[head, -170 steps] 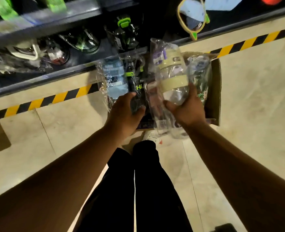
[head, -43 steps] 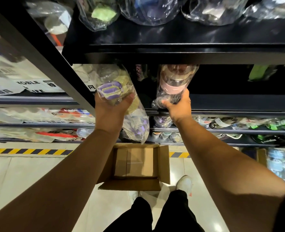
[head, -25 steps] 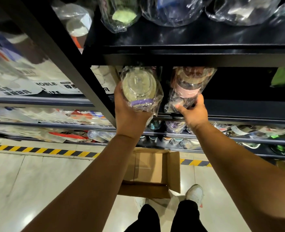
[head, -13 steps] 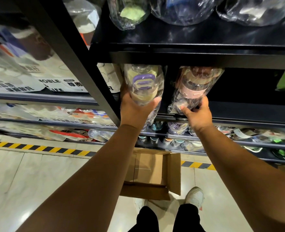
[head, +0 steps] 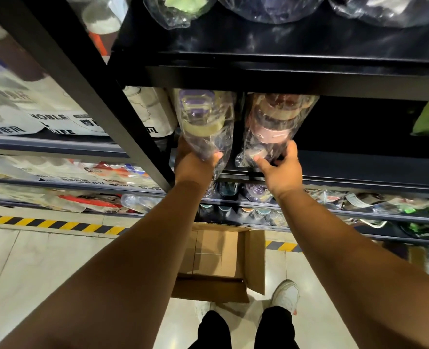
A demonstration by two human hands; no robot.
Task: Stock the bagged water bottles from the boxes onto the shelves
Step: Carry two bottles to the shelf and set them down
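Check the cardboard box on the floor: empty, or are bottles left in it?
Empty, as far as shows: the box lies open, flaps out, with only bare cardboard inside. The left forearm hides its left edge.

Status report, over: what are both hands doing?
Left hand grips purple-capped bagged bottle. Right hand grips pink-banded bagged bottle. Both bottles on shelf; nothing blocking.

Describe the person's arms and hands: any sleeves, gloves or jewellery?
The left arm and right arm are bare to the frame's edge, no sleeve in view. The left hand and right hand are ungloved; no watch, ring or band shows.
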